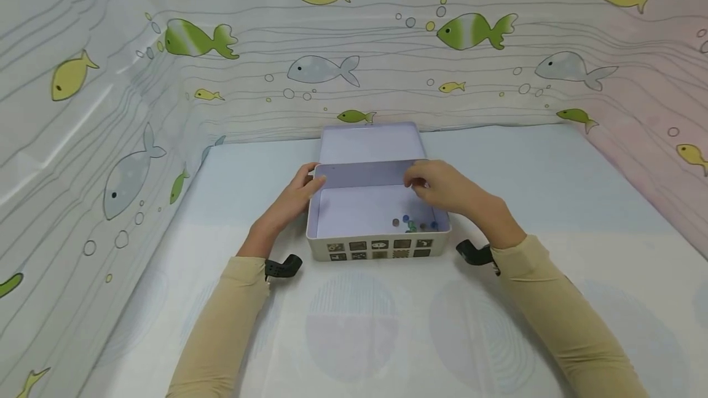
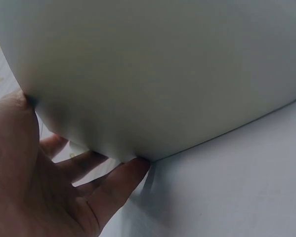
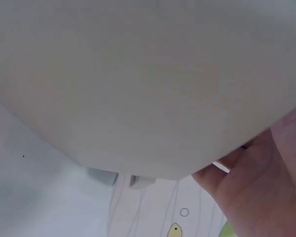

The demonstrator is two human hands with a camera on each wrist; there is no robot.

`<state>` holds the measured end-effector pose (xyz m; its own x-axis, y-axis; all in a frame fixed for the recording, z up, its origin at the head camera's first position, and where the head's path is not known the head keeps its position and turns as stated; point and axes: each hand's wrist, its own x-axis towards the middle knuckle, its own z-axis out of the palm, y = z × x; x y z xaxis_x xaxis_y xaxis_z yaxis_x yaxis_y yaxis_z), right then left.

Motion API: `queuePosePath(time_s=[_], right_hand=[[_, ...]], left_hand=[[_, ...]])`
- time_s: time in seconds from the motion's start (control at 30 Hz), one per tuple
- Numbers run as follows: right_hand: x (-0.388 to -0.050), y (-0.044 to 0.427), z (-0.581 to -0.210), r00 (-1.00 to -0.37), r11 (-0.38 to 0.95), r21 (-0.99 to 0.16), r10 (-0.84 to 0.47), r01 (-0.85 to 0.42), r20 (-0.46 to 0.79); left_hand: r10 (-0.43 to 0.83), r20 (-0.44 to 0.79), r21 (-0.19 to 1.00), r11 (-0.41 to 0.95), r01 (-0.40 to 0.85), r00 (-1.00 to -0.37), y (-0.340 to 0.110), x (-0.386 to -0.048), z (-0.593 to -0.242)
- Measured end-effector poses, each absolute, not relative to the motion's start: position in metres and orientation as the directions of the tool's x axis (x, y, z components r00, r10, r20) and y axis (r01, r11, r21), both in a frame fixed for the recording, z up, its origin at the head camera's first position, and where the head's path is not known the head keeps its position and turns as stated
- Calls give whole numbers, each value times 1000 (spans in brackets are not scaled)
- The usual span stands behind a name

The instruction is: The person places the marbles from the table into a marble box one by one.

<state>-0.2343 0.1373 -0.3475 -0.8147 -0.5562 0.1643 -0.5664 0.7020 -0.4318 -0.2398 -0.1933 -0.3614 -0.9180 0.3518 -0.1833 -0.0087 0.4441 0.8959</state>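
Note:
An open rectangular tin box [image 1: 362,247] with small dark square pictures on its front sits on the table, its pale lilac lid [image 1: 370,143] folded back. Several small marbles, blue, green and brownish [image 1: 412,225], lie at the front right inside. My left hand [image 1: 295,192] grips the back left corner, thumb over the rim; the left wrist view shows fingers [image 2: 118,185] behind the back edge. My right hand [image 1: 442,186] reaches over the right rim near the back corner, fingers curled inside the box. The tin's side wall [image 3: 138,98] hides those fingertips in the right wrist view.
A pale table cover [image 1: 354,324] with faint round patterns lies under the box. Behind and to the left hangs a sheet [image 1: 387,29] printed with fish. A black wrist-worn device [image 1: 284,266] sticks out at the left sleeve, another [image 1: 472,253] at the right.

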Motion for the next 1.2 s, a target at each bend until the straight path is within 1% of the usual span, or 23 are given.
queuePosePath(time_s=[0.2, 0.37, 0.5, 0.77, 1.03, 1.2], right_hand=[[-234, 146, -343, -824, 706, -439, -537, -556, 181], [-235, 158, -337, -841, 718, -443, -495, -537, 218], [-238, 170, -332, -861, 752, -421, -455, -507, 226], [-242, 187, -332, -894, 812, -378, -427, -445, 136], [-245, 199, -335, -925, 854, -395, -378, -337, -29], [-244, 203, -335, -929, 888, -364, -346, -279, -131]], left_hand=[[351, -176, 898, 441, -4, -920, -193, -243, -365], [346, -152, 901, 435, 14, -926, -197, -253, -383], [343, -124, 903, 429, 38, -931, -200, -258, -394], [337, -129, 906, 421, 27, -933, -201, -260, -396], [342, -153, 907, 421, 6, -927, -200, -261, -395], [335, -131, 904, 426, 27, -933, -201, -259, -395]])
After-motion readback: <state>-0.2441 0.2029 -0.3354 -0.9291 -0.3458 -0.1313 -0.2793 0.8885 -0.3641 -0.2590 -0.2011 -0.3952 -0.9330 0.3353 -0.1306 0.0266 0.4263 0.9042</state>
